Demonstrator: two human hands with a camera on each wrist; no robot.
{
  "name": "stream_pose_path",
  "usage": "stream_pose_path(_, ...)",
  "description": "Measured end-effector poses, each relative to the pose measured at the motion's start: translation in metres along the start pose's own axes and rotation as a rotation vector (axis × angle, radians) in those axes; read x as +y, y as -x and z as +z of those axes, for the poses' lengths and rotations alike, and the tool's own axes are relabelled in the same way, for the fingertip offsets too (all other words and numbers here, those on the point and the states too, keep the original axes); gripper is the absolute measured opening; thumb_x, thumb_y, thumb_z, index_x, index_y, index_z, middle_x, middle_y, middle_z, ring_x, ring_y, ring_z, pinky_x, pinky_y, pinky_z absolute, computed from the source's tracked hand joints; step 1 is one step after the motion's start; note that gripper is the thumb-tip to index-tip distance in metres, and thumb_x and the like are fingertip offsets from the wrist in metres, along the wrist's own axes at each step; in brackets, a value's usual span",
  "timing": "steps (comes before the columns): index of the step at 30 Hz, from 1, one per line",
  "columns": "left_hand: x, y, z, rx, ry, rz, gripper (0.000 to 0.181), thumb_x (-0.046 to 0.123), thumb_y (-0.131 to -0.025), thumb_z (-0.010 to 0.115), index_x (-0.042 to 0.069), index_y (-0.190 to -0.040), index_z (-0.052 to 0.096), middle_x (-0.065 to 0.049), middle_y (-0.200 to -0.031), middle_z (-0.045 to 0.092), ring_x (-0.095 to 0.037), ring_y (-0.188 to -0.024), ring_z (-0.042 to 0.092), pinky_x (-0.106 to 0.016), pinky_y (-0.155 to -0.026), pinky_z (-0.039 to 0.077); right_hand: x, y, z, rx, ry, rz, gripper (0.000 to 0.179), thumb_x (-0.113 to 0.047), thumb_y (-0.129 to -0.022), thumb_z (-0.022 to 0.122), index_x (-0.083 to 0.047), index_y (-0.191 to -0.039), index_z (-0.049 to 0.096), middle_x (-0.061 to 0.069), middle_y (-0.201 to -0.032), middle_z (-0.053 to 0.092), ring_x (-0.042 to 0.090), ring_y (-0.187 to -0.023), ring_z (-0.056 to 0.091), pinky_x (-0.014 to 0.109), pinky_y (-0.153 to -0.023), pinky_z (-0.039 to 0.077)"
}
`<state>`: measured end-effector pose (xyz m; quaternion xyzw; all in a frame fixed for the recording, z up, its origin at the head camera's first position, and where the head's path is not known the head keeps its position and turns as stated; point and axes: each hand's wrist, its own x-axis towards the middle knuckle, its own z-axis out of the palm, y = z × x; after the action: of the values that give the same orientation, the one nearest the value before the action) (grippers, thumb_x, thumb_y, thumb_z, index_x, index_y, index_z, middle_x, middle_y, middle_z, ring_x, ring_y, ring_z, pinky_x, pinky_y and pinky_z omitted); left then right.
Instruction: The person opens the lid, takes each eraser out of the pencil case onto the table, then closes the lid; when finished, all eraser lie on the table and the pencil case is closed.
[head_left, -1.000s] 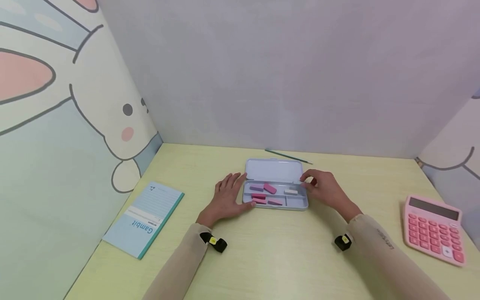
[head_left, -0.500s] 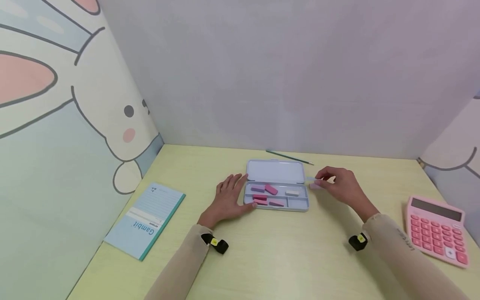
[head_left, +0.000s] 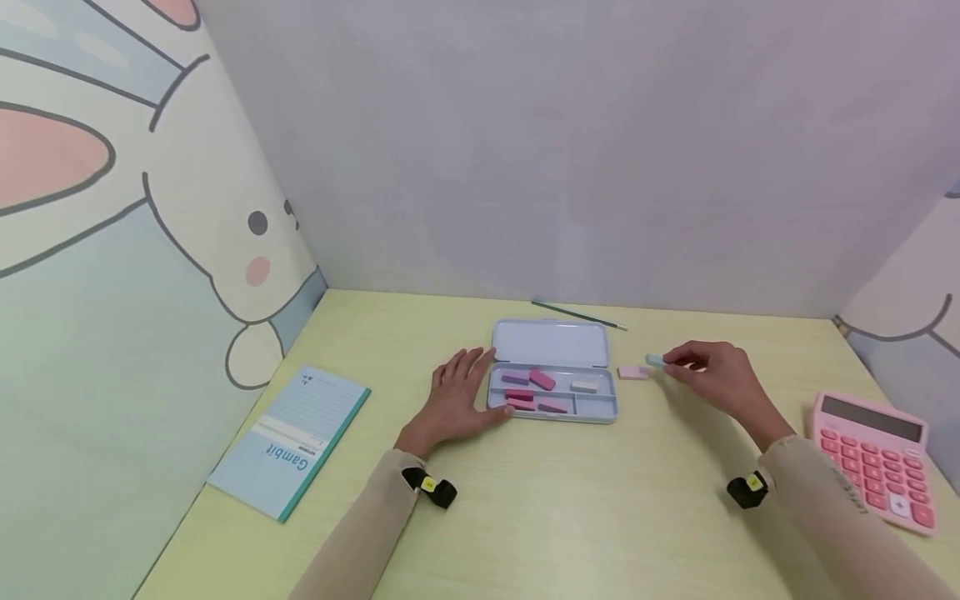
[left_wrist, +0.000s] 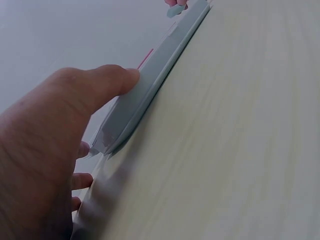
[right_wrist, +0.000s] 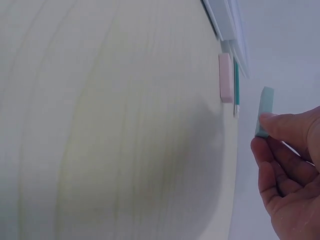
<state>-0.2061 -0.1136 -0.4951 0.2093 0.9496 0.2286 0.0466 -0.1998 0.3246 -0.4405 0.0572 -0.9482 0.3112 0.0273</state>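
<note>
An open pale lilac pencil case lies on the table, its lid folded back. Inside are several erasers: a purple one, pink ones and a white one. My left hand spreads its fingers along the case's left end, thumb at the front edge. To the right of the case, my right hand pinches a light blue-green eraser between thumb and fingers, held above the table. A pale pink eraser lies on the table between the case and that hand.
A green pencil lies behind the case near the back wall. To the left is a light blue notebook; at the far right sits a pink calculator. Walls enclose the table at the back and sides.
My right hand has moved right from the case's right end with the blue-green eraser, uncovering the pale pink eraser on the table. My left hand has stayed at the case.
</note>
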Motion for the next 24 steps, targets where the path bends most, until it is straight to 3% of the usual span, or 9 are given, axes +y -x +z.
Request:
stream_pose_path(5,0.000,0.000,-0.001,-0.005,0.000,-0.002,0.102,0.072,-0.093,0.060,0.027,-0.174,0.016,-0.010,-0.180,0.021,-0.039,-0.168,0.013,-0.067,-0.131,0.015,0.013,0.001,-0.008,-0.014,0.027,0.011,0.020,-0.021,-0.097,0.080,-0.010,-0.113,0.082,0.015,-0.109,0.082,0.003,-0.088,0.067,0.021,-0.066,0.052)
stream_pose_path(12,0.000,0.001,-0.001,0.005,0.003,0.005,0.101,0.071,-0.093,0.061,0.026,-0.174,0.018,-0.010,-0.179,0.022,-0.040,-0.168,0.014,-0.067,-0.130,0.016,0.026,0.000,-0.013,-0.059,0.061,0.002,0.013,-0.012,-0.095,0.080,-0.009,-0.107,0.083,0.016,-0.108,0.081,0.020,-0.095,0.071,0.020,-0.068,0.050)
stream_pose_path(24,0.003,0.002,-0.003,-0.005,0.011,-0.001,0.102,0.070,-0.093,0.062,0.027,-0.174,0.017,-0.010,-0.180,0.021,-0.040,-0.168,0.013,-0.067,-0.131,0.014,0.032,-0.006,-0.007,-0.101,0.113,-0.037,0.008,-0.011,-0.092,0.081,-0.009,-0.100,0.082,0.011,-0.098,0.080,0.018,-0.086,0.065,0.024,-0.071,0.047)
